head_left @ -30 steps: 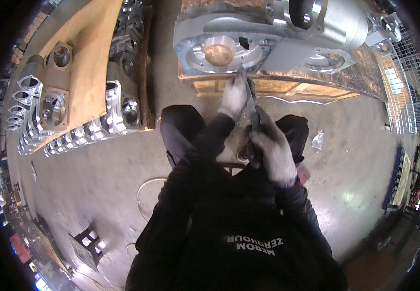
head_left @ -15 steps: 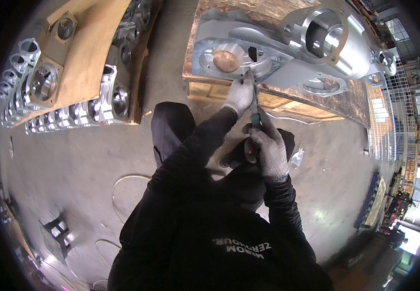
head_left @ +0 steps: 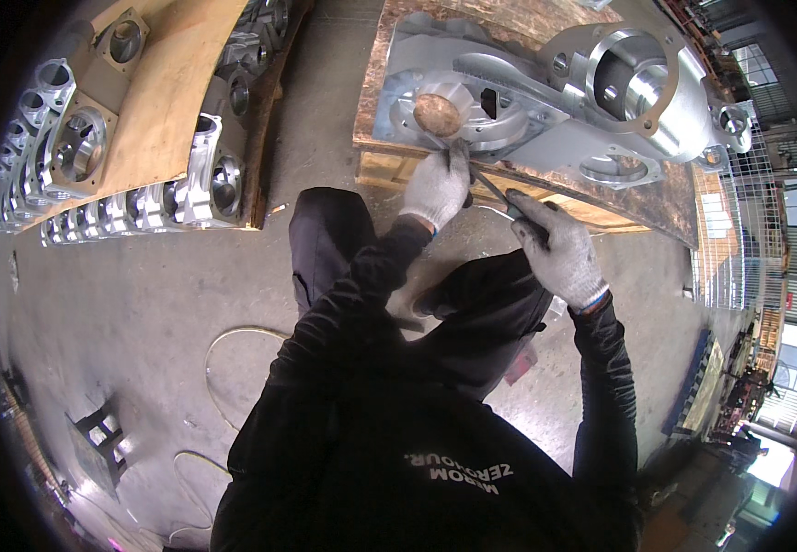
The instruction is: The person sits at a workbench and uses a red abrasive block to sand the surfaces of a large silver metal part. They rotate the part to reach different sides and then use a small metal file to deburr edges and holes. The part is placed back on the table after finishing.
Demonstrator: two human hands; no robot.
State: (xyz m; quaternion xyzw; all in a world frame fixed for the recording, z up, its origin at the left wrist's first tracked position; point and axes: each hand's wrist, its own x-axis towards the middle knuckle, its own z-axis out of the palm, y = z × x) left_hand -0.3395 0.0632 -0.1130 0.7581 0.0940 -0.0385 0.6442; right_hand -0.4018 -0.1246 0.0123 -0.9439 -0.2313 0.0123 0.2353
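Both my hands wear pale knit gloves with dark fingertips. My right hand (head_left: 559,247) is closed round the handle of a slim metal file (head_left: 490,188), which slants up and left toward the workpiece. My left hand (head_left: 437,189) is closed around the file's front end, against the near edge of a large silvery metal casting (head_left: 532,138). The casting lies on its side, with a round flanged opening at its right and a ring-shaped recess above my left hand. The fingers hide the file's tip, so its exact contact cannot be made out.
The casting rests on a wooden pallet (head_left: 382,152). At left, several smaller castings (head_left: 214,179) line a plywood-topped stack (head_left: 154,101). A thin hose (head_left: 214,354) curls over the concrete floor, near a dark metal frame (head_left: 99,442). Wire mesh (head_left: 734,230) stands at right.
My right hand has moved right and up, swinging the file from nearly upright to a slant. My left hand has shifted slightly left and down. The view has shifted a little.
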